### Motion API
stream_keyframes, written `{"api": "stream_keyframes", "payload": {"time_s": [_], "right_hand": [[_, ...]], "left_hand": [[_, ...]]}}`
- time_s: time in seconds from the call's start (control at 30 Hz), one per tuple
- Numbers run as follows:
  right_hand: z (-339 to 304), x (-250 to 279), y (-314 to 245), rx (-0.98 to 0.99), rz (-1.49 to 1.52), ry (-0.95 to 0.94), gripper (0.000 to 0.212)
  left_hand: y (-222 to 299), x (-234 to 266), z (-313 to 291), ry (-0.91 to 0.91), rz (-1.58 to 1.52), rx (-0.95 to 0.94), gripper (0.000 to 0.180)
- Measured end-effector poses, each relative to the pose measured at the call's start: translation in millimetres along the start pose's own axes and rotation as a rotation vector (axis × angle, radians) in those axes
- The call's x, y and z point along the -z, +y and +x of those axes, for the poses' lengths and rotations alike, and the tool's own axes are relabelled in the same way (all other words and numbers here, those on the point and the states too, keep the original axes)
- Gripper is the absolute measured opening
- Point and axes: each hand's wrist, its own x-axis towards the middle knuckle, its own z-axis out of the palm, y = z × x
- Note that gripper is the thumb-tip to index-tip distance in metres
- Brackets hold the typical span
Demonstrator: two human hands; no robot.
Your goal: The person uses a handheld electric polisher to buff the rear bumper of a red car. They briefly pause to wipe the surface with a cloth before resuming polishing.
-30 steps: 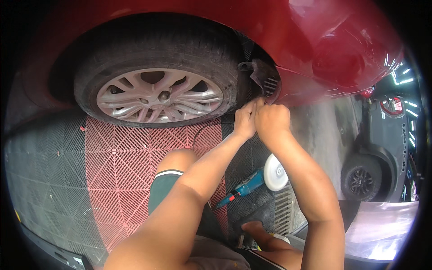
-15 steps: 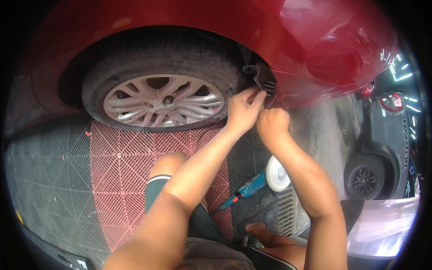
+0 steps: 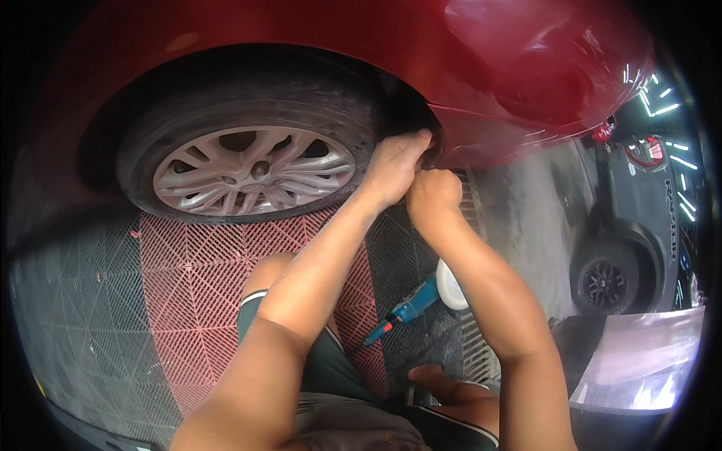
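Both my hands are at the rear lower edge of the wheel arch [image 3: 438,139] of a red car, just right of its wheel. My left hand [image 3: 395,167] is closed with its thumb stretched up against the arch edge; whatever its fingers pinch is hidden in the dark gap. Just below and to the right, my right hand [image 3: 435,194] makes a fist, and what it grips does not show. The tire [image 3: 135,161] and its silver multi-spoke rim [image 3: 259,171] stand left of my hands. The red bumper [image 3: 511,113] curves away above and to the right.
A teal polisher [image 3: 410,304] with a white round pad [image 3: 451,284] lies on the floor below my right forearm. Red and dark grid tiles [image 3: 199,278] cover the floor, beside a drain grating [image 3: 475,353]. A grey vehicle [image 3: 639,225] stands at the right.
My view has shifted slightly, moving the scene leftward. The slotted dark part and bracket seen by my left fingertips are now lost in shadow. Both hands remain at the arch edge.
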Motion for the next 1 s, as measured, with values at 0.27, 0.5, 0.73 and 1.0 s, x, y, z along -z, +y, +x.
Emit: {"api": "stream_keyframes", "payload": {"time_s": [0.27, 0.5, 0.73, 1.0], "right_hand": [[-105.6, -3.8, -34.8, 0.568, 0.194, 0.222, 0.048], [-210.4, -126.9, -21.8, 0.511, 0.573, -0.450, 0.070], [-265.3, -116.6, 0.9, 0.500, 0.736, -0.603, 0.071], [-219.2, -167.0, -3.2, 0.211, 0.924, -0.581, 0.071]], "left_hand": [[26.9, 28.8, -1.7, -0.051, 0.156, 0.083, 0.064], [17.0, 33.1, -20.4, -0.091, 0.178, 0.045, 0.051], [-57.2, 31.3, -63.7, -0.372, 0.845, 0.430, 0.051], [-50.6, -10.2, -24.3, 0.167, 0.708, -0.268, 0.066]]}}
